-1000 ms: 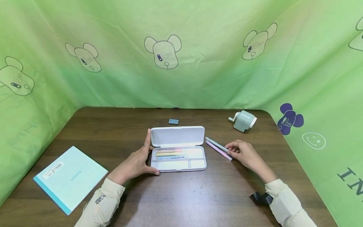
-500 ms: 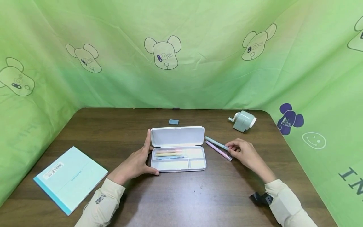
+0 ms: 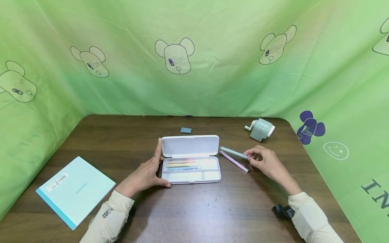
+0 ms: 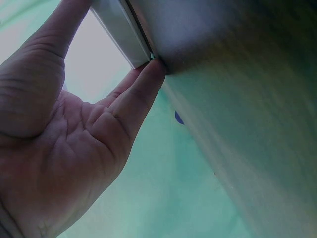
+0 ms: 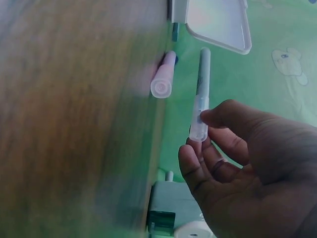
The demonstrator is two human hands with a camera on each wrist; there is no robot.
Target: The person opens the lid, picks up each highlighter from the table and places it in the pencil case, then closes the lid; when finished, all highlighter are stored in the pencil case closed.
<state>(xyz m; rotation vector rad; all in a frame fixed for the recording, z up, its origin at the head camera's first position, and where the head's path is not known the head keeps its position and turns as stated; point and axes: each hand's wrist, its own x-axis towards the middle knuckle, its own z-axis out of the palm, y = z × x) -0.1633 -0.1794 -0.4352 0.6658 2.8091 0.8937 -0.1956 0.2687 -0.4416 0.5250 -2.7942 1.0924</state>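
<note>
Left hand [image 3: 145, 173] is spreading wide along the left edge of the open white case [image 3: 190, 146]; yellow pen [image 3: 179, 165] and blue pen [image 3: 182, 169] are sitting in its back compartment. Plenty of table [image 3: 194, 216] is stretching out front. Pink pen [image 3: 234, 161] is lying just right, and right hand [image 3: 265, 163] is pinching the grey-blue pen [image 3: 233, 152] by its right end.

Left hand [image 3: 146, 173]: fingers extended, thumb [image 3: 163, 182] spread wide from the index finger [image 3: 158, 150], on the side nearer the body.
Left forearm [image 3: 107, 217]: sleeved, slanting back and outward behind the fingers.
Right hand [image 3: 267, 162]: thumb [image 5: 233, 117] and fingertips pinching, other fingers bent beside them.
Right forearm [image 3: 310, 217]: sleeved, angled back and outward behind its fingers.
</note>
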